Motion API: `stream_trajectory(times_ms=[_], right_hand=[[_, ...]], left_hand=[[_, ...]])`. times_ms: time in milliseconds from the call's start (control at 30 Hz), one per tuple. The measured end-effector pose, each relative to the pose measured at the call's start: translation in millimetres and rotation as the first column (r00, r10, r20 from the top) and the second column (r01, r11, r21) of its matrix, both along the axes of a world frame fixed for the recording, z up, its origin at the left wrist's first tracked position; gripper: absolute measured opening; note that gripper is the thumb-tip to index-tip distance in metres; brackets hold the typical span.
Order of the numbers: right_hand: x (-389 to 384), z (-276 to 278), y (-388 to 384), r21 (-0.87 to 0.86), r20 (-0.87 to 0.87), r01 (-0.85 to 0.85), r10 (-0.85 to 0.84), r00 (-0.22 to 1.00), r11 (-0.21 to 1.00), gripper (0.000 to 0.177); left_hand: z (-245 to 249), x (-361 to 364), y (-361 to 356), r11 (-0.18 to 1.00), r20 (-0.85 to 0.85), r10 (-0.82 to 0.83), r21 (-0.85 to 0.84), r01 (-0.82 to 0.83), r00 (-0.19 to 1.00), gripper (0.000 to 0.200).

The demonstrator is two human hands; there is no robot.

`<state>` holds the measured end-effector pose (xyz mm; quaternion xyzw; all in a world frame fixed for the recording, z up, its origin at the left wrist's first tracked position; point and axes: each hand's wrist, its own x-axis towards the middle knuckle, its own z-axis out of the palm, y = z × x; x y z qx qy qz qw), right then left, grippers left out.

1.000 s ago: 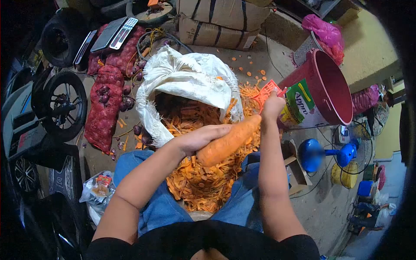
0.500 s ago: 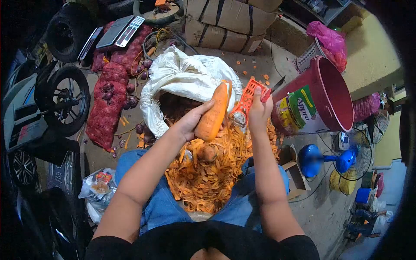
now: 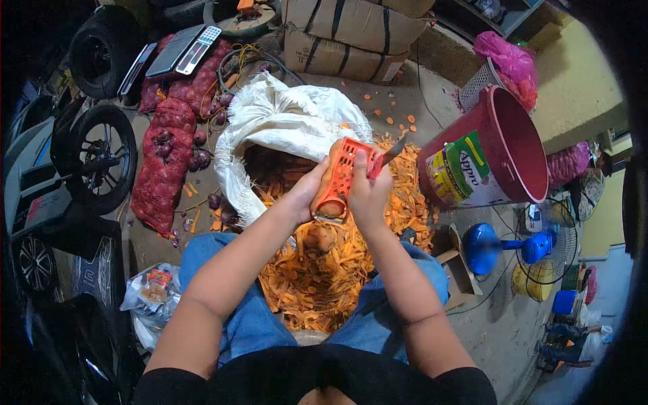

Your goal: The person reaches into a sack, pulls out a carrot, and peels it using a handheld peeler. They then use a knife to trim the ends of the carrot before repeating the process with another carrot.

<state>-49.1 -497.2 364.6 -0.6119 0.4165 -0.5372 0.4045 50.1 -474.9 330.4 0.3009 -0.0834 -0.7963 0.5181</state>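
Note:
My left hand (image 3: 307, 196) is closed round a large carrot (image 3: 331, 208) above the heap of orange peelings (image 3: 317, 290). Lying along the carrot's upper side is a red slotted peeler (image 3: 345, 170), which my right hand (image 3: 370, 192) grips together with a knife (image 3: 391, 156) whose blade points up and right. The peeler covers much of the carrot. Just below it, a round brownish carrot end (image 3: 320, 237) shows among the peelings between my knees. Behind my hands, a white woven sack (image 3: 290, 121) lies with its dark mouth open.
A red bucket (image 3: 520, 148) leans at the right, near a blue fan (image 3: 484, 248). Red net bags of onions (image 3: 162, 169) and a scale (image 3: 183, 52) are at the left, beside a motorcycle wheel (image 3: 102, 158). Cardboard boxes (image 3: 347, 47) stand at the back.
My right hand has moved left with the peeler and knife, bringing the peeler from beside the carrot onto it. The carrot in my left hand is slightly lower and turned.

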Motion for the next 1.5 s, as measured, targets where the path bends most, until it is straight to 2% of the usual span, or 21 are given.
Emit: stream_trajectory(times_ms=[167,233,300,333,400,433,500,533,600,633,700,767,800,900,933,1033,1167,1233,1367,1433,1500], right_hand=[[-3,-12,-12,-0.043,-0.083,0.088,-0.091,0.992,0.995,0.02],[-9,-16,-23,-0.06,-0.118,0.111,-0.117,0.986,0.992,0.019],[-23,-10,-38,0.15,-0.042,0.158,-0.154,0.987,0.976,0.018],[-28,-10,-46,0.151,-0.04,0.16,-0.155,0.987,0.976,0.018],[-42,-13,-63,-0.085,-0.14,0.367,-0.375,0.916,0.926,0.02],[-53,-19,-77,-0.084,-0.138,0.37,-0.379,0.915,0.925,0.02],[-75,-35,-99,-0.133,-0.21,0.577,-0.592,0.778,0.806,0.024],[-78,-30,-98,-0.133,-0.208,0.582,-0.597,0.775,0.802,0.024],[-83,-16,-95,0.406,-0.136,0.503,-0.493,0.859,0.763,0.023],[-80,-10,-90,0.402,-0.137,0.502,-0.492,0.86,0.766,0.023],[-62,-3,-76,0.381,0.262,0.321,-0.434,0.862,0.867,0.023],[-42,-1,-60,0.259,0.19,0.313,-0.366,0.911,0.914,0.023],[-35,-1,-54,0.137,0.109,0.299,-0.315,0.943,0.944,0.022],[-21,-8,-46,0.098,0.176,0.145,-0.16,0.971,0.985,0.021],[-26,-9,-47,0.102,0.049,0.147,-0.153,0.987,0.984,0.022],[-36,-13,-53,0.125,-0.028,0.178,-0.176,0.984,0.976,0.022],[-33,-13,-54,0.097,0.119,0.174,-0.185,0.976,0.98,0.022],[-26,-5,-46,0.275,0.303,0.054,-0.14,0.942,0.96,0.022],[-11,-1,-20,0.294,0.239,-0.017,-0.056,0.969,0.955,0.022],[-2,-8,-10,0.014,0.075,0.038,-0.039,0.996,0.999,0.022],[-1,-6,-6,-0.041,0.02,0.058,-0.057,0.998,0.997,0.022]], left_hand=[[11,-4,4,0.998,0.142,-0.046,0.048,0.04,0.989,0.043],[13,-1,7,0.967,0.269,-0.253,0.031,0.255,0.929,0.045],[10,-8,11,0.978,0.251,-0.21,0.045,0.205,0.945,0.046],[15,-7,14,0.959,0.282,-0.281,0.06,0.275,0.917,0.046],[38,-2,21,0.902,0.316,-0.425,0.067,0.426,0.848,0.047],[39,-2,23,0.901,0.318,-0.428,0.068,0.429,0.846,0.047],[38,-4,29,0.873,0.419,-0.408,-0.082,0.482,0.811,0.049],[35,-5,29,0.822,0.406,-0.408,-0.227,0.523,0.818,0.051],[37,-4,29,0.871,0.372,-0.383,-0.161,0.465,0.846,0.051],[40,-3,29,0.914,0.337,-0.345,-0.09,0.395,0.876,0.051],[35,5,24,0.945,0.316,-0.278,-0.082,0.318,0.907,0.051],[25,11,14,0.967,0.224,-0.254,0.056,0.247,0.941,0.044],[13,12,10,0.98,0.142,-0.197,0.006,0.198,0.97,0.043],[7,18,8,0.976,0.156,-0.204,-0.05,0.214,0.966,0.046],[9,19,8,0.976,0.157,-0.203,-0.05,0.213,0.967,0.046],[18,20,6,0.997,0.093,-0.032,-0.06,0.037,0.995,0.043],[11,23,3,0.996,0.154,-0.049,-0.069,0.061,0.987,0.038],[10,19,2,0.999,0.065,-0.011,0.031,0.009,0.998,0.037],[0,8,-1,0.997,-0.031,0.038,0.075,-0.035,0.999,0.035],[-2,5,-2,0.999,-0.12,0.021,0.052,-0.014,0.993,0.038],[-2,3,0,1.0,-0.099,-0.002,0.021,0.004,0.995,0.037]])
